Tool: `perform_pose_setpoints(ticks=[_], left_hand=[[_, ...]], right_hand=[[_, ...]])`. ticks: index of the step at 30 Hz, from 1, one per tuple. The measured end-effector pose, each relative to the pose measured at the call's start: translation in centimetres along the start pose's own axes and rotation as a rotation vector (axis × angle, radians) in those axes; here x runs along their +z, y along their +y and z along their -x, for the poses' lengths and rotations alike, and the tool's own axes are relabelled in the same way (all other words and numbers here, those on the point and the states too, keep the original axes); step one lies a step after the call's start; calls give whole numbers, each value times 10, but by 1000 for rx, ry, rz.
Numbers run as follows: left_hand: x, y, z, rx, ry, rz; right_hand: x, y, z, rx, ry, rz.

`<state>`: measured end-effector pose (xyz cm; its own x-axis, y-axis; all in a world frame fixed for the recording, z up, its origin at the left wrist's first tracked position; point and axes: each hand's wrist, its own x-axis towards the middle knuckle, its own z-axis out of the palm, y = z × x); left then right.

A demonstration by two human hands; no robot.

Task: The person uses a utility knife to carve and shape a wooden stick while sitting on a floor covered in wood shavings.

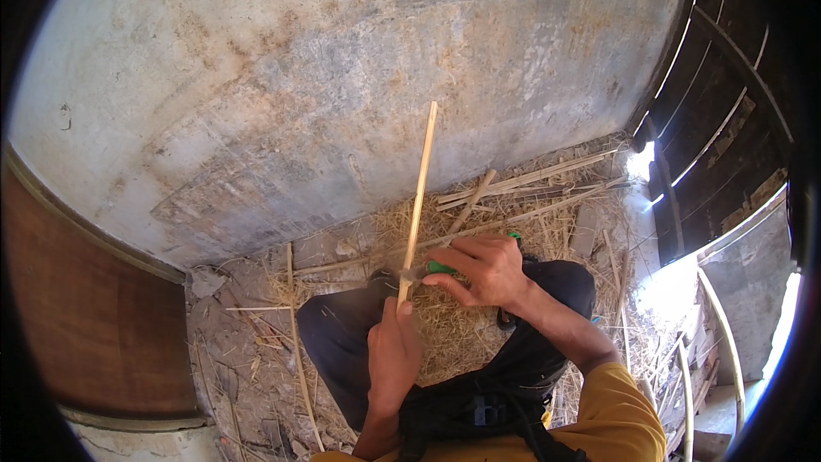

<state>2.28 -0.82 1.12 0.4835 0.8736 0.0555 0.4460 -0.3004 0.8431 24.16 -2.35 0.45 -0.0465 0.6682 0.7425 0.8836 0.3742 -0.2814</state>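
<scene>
A long, pale strip of split bamboo (420,188) slants up and away in front of me. Its lower end is gripped by my left hand (394,349), fingers closed around it between my knees. My right hand (490,272) is closed on the green handle of a knife (440,268), and a bit of green also shows past the far side of the fist. The knife's grey blade, blurred, lies against the strip just above my left hand. The edge of the blade cannot be made out.
Thin shavings (466,334) cover the ground between my feet. More bamboo pieces (522,180) lie along the stained wall (359,77). A brown wooden panel (98,308) stands at left, dark slatted boards (718,120) at right. Curved poles (725,334) lean near the right side.
</scene>
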Motion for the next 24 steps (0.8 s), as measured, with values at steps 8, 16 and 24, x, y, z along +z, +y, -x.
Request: perform_pose_setpoints(ticks=[8, 16, 24], left_hand=[[2, -3, 4, -14, 8, 34], [1, -4, 14, -33, -30, 5], [9, -42, 48, -40, -179, 111]], right_hand=[[-1, 11, -1, 44, 25, 64], [3, 31, 3, 164, 172, 128], [-37, 72, -8, 659, 201, -57]])
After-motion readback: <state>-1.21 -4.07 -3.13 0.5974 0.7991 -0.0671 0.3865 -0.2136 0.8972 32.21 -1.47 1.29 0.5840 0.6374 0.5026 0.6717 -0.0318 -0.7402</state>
